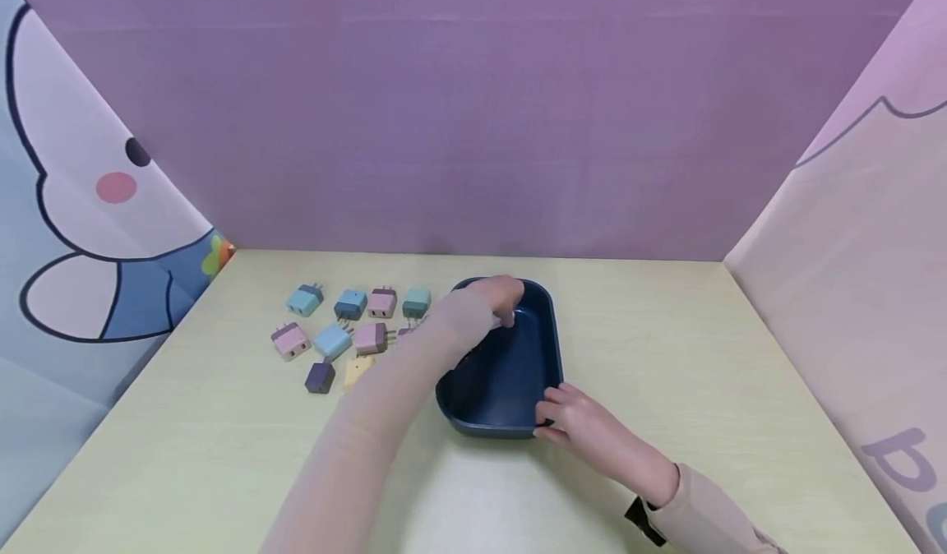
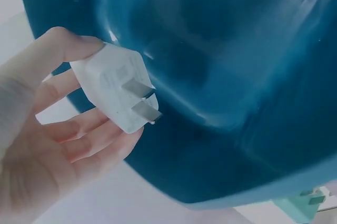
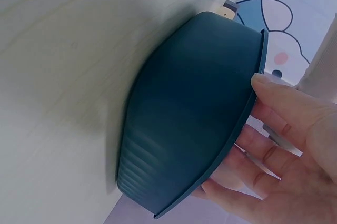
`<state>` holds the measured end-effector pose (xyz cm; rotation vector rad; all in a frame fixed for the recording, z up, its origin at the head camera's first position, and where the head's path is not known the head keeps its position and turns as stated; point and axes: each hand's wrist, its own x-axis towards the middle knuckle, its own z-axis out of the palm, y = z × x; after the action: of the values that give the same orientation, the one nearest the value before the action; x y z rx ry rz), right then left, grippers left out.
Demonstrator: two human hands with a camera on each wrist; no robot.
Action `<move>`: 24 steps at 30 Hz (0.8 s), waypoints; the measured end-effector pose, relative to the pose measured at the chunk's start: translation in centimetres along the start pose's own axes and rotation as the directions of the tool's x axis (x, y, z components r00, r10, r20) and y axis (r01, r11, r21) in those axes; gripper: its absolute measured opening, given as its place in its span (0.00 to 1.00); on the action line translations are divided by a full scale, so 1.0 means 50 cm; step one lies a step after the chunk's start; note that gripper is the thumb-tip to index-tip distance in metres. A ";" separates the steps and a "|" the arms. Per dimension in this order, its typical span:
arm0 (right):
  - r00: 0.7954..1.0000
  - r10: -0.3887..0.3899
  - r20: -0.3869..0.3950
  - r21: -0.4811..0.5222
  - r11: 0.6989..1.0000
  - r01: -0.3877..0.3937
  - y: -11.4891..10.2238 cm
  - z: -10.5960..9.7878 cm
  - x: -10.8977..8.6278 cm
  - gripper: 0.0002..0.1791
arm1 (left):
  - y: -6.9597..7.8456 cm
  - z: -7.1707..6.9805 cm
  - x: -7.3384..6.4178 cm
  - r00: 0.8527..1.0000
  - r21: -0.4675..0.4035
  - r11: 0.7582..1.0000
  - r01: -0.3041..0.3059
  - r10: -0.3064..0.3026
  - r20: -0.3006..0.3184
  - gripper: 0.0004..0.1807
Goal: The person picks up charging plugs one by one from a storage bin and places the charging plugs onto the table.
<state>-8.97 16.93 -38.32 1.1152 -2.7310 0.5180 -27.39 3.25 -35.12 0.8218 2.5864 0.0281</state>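
Observation:
My left hand [image 1: 503,295] reaches over the far end of a dark blue basin [image 1: 521,373]. In the left wrist view, its thumb and fingers pinch a white plug charger [image 2: 108,87] with two flat prongs pointing away from the palm, over the basin's inside. My right hand [image 1: 580,427] grips the near right corner of the basin. The right wrist view has the right thumb on the outer side of the rim [image 3: 247,103] and the fingers over the inner side.
Left of the basin lie several plug chargers in loose rows, among them a teal one [image 1: 417,301], a light blue one [image 1: 333,340], a pink one [image 1: 291,341] and a dark purple one [image 1: 320,378]. My left sleeve [image 1: 392,398] partly hides a yellow charger [image 1: 358,369]. A purple backdrop [image 1: 473,126] stands behind the table.

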 end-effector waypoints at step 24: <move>1.000 0.011 0.004 -0.009 1.000 -0.011 0.001 0.004 0.001 0.07 | 0.016 -0.049 -0.051 0.998 0.028 0.998 -0.054 0.054 -0.014 0.03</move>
<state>-9.06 16.85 -38.48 1.1014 -2.7413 0.5053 -26.04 2.75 -31.80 0.9043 2.5830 0.0146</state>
